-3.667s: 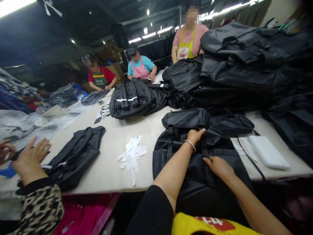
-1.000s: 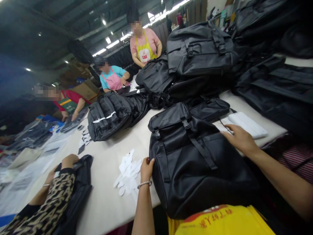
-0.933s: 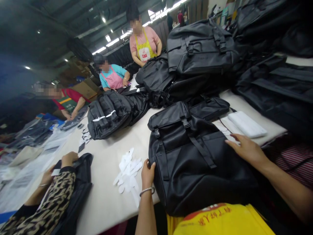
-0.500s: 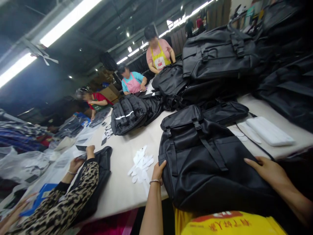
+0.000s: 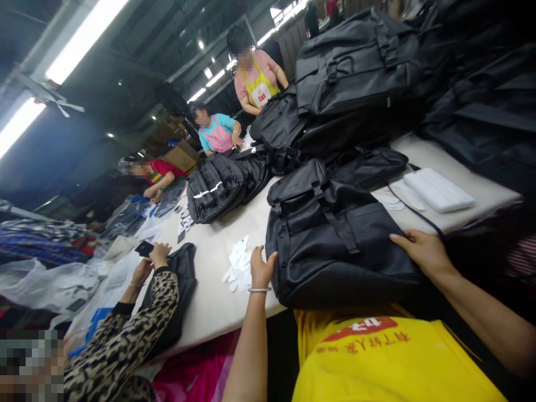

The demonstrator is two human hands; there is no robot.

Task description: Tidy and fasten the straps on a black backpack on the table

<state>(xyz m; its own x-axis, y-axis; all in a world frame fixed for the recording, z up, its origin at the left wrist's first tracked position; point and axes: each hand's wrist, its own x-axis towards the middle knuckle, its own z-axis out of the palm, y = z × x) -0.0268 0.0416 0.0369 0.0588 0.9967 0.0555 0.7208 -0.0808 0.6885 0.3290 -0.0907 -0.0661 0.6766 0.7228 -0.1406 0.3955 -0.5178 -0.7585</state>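
A black backpack [image 5: 335, 223] with two buckled straps lies front up at the near table edge. Beside its left side is my left hand [image 5: 262, 271], thumb and fingers apart, with the thumb close to the bag's edge. My right hand [image 5: 425, 254] grips the backpack's lower right side, its thumb on top and some fingers hidden. Left of the bag, a loose pile of white cut pieces [image 5: 238, 265] rests on the table.
Other black backpacks [image 5: 360, 67] are heaped behind, and another [image 5: 218, 190] lies further left. A white stack [image 5: 439, 190] sits on the pale table [image 5: 218, 301] at right. At left, a co-worker's leopard-print sleeve [image 5: 125, 340] reaches over a black bag. Several people stand along the table.
My left hand has come away from the backpack's left side and opened. My right hand stays at its right side. The co-worker at left has raised a small dark item.
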